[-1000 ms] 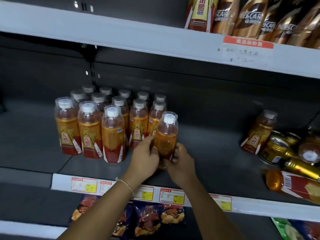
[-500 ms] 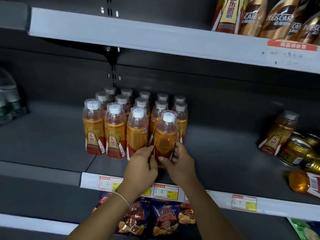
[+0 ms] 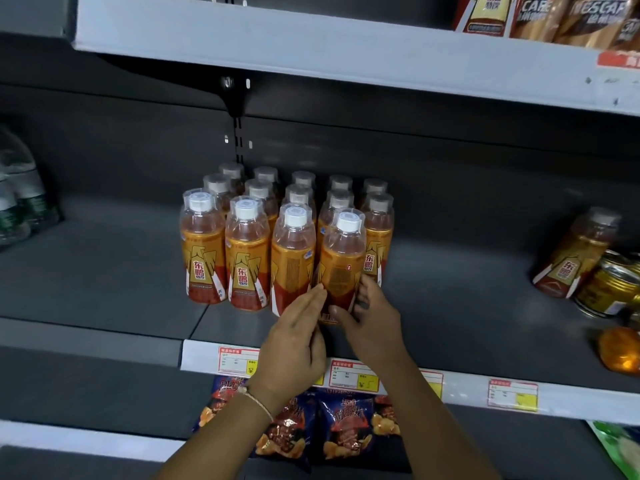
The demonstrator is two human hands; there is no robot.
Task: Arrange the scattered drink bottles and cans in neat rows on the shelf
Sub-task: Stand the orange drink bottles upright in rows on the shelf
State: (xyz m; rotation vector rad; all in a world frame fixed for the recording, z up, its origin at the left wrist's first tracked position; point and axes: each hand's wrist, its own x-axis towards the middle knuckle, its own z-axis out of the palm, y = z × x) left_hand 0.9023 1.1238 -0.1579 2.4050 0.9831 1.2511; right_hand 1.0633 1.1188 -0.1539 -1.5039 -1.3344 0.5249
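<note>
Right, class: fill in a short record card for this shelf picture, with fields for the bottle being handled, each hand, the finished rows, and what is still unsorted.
handled bottle: orange drink bottle, upright, at the right end of the front row
left hand: left hand, fingers straight, tips against the bottle's lower left side
right hand: right hand, fingers curled round the bottle's lower right side
finished rows: upright bottles on the grey shelf, white caps up
unsorted: leaning bottle and gold cans at far right
</note>
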